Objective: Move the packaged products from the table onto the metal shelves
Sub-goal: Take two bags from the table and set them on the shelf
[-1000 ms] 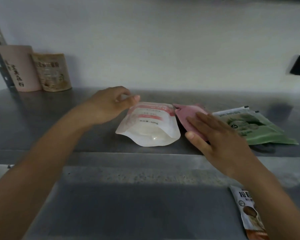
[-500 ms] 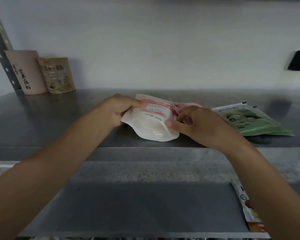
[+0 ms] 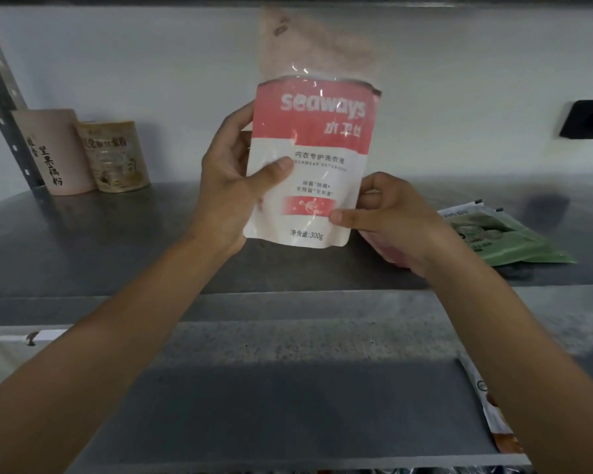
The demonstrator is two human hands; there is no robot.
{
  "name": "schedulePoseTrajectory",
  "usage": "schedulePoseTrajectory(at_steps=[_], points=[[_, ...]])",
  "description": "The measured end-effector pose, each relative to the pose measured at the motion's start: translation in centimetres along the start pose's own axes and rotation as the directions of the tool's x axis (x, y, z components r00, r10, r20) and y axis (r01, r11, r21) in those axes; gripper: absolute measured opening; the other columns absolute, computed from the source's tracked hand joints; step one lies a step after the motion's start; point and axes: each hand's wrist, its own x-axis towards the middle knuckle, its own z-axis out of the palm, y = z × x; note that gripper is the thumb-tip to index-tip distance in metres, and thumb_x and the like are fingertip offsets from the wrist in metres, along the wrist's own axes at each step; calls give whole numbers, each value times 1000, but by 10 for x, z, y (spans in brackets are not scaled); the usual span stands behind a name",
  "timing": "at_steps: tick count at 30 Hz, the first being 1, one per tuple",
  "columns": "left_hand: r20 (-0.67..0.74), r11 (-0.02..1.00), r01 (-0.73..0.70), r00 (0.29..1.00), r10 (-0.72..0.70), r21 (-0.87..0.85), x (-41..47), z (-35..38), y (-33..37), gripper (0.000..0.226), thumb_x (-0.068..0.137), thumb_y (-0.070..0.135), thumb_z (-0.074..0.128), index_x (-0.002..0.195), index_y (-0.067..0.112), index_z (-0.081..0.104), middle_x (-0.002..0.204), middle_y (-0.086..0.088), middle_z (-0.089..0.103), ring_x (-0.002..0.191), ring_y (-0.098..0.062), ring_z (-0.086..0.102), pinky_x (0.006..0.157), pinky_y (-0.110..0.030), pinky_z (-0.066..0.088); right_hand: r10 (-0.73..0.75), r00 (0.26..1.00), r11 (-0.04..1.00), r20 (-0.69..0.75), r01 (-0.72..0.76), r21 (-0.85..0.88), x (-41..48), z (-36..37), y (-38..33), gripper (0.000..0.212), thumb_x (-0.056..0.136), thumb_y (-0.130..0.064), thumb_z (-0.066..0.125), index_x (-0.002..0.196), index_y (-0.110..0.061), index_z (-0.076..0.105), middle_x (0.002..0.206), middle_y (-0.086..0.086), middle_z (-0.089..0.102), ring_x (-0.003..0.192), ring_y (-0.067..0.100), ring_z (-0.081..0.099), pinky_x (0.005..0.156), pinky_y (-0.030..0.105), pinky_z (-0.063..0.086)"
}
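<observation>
Red-and-white pouch, printed "seaways", held upright at the centre of the frame in front of the metal shelf. The left hand grips the pouch's left edge, thumb laid across the front and fingers curled behind. The right hand pinches the lower right corner, thumb on the printed face. The two hands are thus apart, one on each side of the pouch, both clamped on it.

A pale pink shape rises above the pouch's top edge; it may be a second package behind it, but blur prevents a firm reading. Green packets lie flat on the shelf at the right of the frame, just beyond the right hand. At the upper left, a pink canister and a beige canister stand side by side, touching, against the wall beside the shelf post. Another packet lies at the lower right, on the lower shelf.
</observation>
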Motion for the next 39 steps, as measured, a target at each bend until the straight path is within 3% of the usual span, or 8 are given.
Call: schedulePoseTrajectory(at_steps=[4,7,10,19,26,32,36,39], points=[[58,989,-29,998,21,148,0,0,-5,56,79,5,71,127,11,42,120,-16,59,111,-28,61,86,-43,55,-39,997,999,-68,39,1,4,7,9,37,72,2,78,99,-10,54,103,9,71,92,20,69,83,38,57],[1,984,31,1000,-32,178,-5,-4,-14,48,75,9,72,113,17,45,115,-9,61,107,-22,62,84,-34,55,-138,980,974,-143,108,-201,5,13,14,38,75,-4,78,101,-15,52,103,-1,68,92,15,66,79,31,56],[-40,966,100,995,-93,238,-6,-7,-18,44,79,8,75,110,19,44,117,-4,62,107,-19,62,86,-34,56,-212,961,937,-178,149,-315,8,16,16,34,79,-7,74,102,-17,51,101,-3,65,95,18,65,83,35,55],[110,889,283,933,-342,361,-14,-16,-10,66,74,5,79,124,25,41,108,11,65,100,-5,64,79,-22,55,-184,962,949,-200,120,-292,8,16,16,31,81,-5,72,102,-14,52,99,1,66,93,21,66,83,36,54],[103,880,273,936,-336,389,-18,-13,-8,66,72,5,80,122,27,42,99,19,64,87,5,65,65,-13,54,-207,956,927,-207,124,-353,-5,13,13,30,80,-7,73,100,-17,52,97,-3,66,90,16,66,81,33,54],[90,855,280,932,-351,437,-22,-9,-8,61,75,10,78,122,28,43,101,21,62,92,2,63,68,-15,54,-238,945,887,-225,117,-447,-13,17,17,35,85,-17,70,116,-17,53,117,-4,66,103,14,62,90,35,52],[80,847,270,936,-342,458,-25,-7,-11,60,76,11,78,123,26,44,115,10,63,105,-10,63,86,-32,55,-199,954,889,-224,80,-451,-14,16,20,31,87,-20,68,112,-20,50,111,-1,69,97,16,65,88,43,53],[74,842,262,940,-333,471,-25,-6,-11,60,77,12,78,124,25,43,125,3,61,111,-16,61,93,-41,53,-201,950,879,-240,66,-471,-18,19,20,27,89,-21,65,110,-20,50,108,-2,69,96,15,65,87,39,52]])
